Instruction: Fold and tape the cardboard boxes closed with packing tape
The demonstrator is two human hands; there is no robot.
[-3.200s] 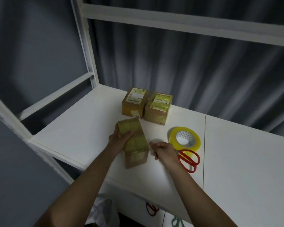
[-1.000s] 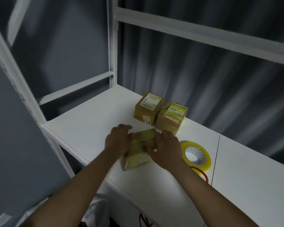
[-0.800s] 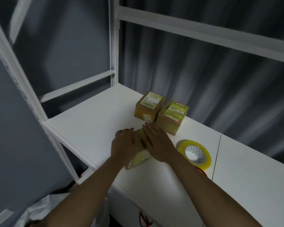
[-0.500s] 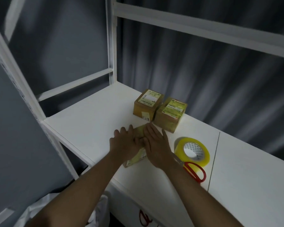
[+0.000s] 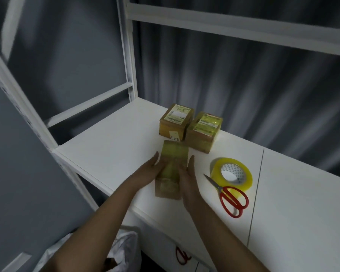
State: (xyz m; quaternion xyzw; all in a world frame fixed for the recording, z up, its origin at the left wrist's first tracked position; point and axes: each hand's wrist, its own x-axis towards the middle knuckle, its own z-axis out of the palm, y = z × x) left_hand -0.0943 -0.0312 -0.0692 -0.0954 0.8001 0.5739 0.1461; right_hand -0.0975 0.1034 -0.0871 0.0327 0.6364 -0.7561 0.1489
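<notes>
Two bare hands sit on each side of a small brown cardboard box (image 5: pixel 171 169) with shiny yellow-clear tape over its top. The left hand (image 5: pixel 148 172) lies flat against the box's left side, with straight fingers. The right hand (image 5: pixel 187 176) lies flat against the right side the same way. Neither grip curls around the box; both just press on it. The box stands on the white counter (image 5: pixel 110 144), near the front edge. Just behind it stand two more taped brown boxes with paper labels (image 5: pixel 176 121), side by side and touching. To the right lies a round roll of yellow-clear packing tape (image 5: pixel 232 173). Red-handled metal scissors (image 5: pixel 229 195) lie just in front of the roll, with one handle over its edge.
</notes>
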